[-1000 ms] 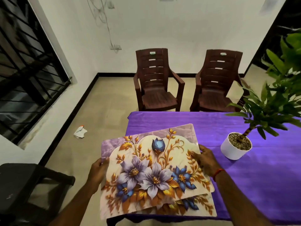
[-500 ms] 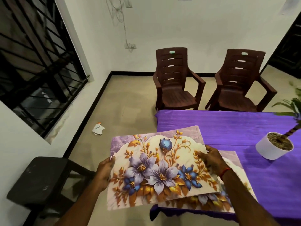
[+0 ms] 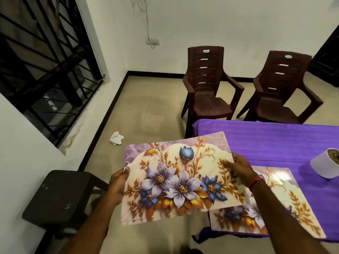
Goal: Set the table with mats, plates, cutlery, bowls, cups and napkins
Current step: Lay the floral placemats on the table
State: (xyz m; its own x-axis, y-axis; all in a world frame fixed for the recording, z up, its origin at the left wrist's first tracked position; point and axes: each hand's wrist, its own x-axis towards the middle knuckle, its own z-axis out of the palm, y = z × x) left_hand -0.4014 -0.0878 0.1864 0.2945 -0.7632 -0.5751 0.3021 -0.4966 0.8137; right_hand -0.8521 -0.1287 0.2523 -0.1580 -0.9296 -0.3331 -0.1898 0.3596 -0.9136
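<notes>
I hold a stack of floral place mats, cream and purple with blue and lilac flowers, in the air just off the table's left end. My left hand grips the stack's left edge. My right hand grips its right edge with the thumb on top. One more floral mat lies flat on the purple tablecloth at the near left corner, partly under the held stack and my right forearm.
A white pot with pebbles stands on the table at the right edge of view. Two brown plastic chairs stand beyond the table. A dark stool sits at my left under a barred window. Crumpled paper lies on the floor.
The held stack has shifted left off the table, uncovering the mat lying at the table corner. My view has turned left, so the plant pot has slid to the right edge.
</notes>
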